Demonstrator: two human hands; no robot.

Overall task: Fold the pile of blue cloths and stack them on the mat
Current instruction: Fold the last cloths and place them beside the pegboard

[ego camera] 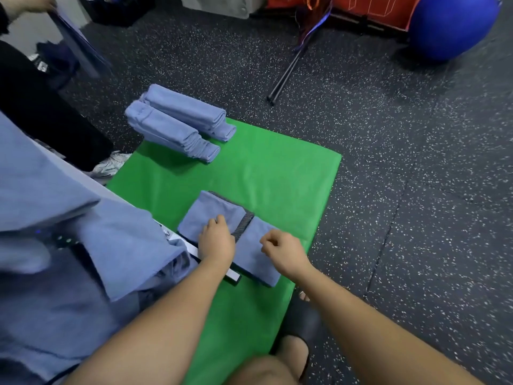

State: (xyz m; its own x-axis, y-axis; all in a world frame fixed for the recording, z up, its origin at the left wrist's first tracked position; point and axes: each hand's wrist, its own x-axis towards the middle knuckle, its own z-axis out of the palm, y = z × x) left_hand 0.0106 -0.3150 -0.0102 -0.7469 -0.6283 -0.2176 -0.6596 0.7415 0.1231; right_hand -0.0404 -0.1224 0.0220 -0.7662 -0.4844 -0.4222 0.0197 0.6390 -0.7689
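Observation:
A partly folded blue cloth (219, 215) with a dark grey hem strip lies on the green mat (277, 173) close to me. My left hand (216, 241) presses down on its left half, just beside the hem strip. My right hand (280, 250) sits over the cloth's right half with fingers and thumb curled, pinching the fabric. Two stacks of folded blue cloths (177, 129) stand at the mat's far left corner. The pile of unfolded blue cloths (69, 245) lies at my left.
A white bar (233, 275) lies under the pile's edge, next to my left wrist. Another person stands at the far left holding a blue cloth (80, 48). Black rods (288, 70) and a blue ball (449, 26) lie on the speckled floor beyond the mat.

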